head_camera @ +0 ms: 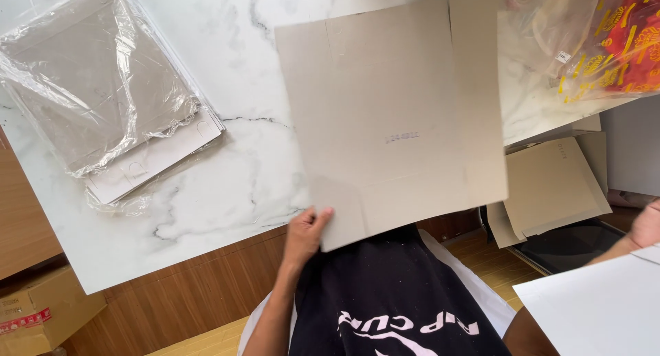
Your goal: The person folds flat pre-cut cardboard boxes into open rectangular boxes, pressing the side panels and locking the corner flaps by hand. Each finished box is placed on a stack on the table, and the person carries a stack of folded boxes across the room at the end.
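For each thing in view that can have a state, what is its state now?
Grey cardboard sheet: flat, unfolded, held at its near corner.
Left hand: gripping the sheet's corner.
Right hand: at the frame's edge, on a white sheet; grip unclear.
Plastic-wrapped stack: lying on the marble table, wrap loose and open at the near end.
Red and yellow bag: lying on the table, closure unclear.
Flat cardboard pieces: unfolded, piled beside the table.

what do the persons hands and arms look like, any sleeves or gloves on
Both are bare. The left hand wears no glove, ring or watch that shows, and its forearm is uncovered up to the frame's lower edge, so no sleeve is visible. The right hand sits at the frame's edge, also ungloved, with a bare forearm. The person wears a black top with white print.
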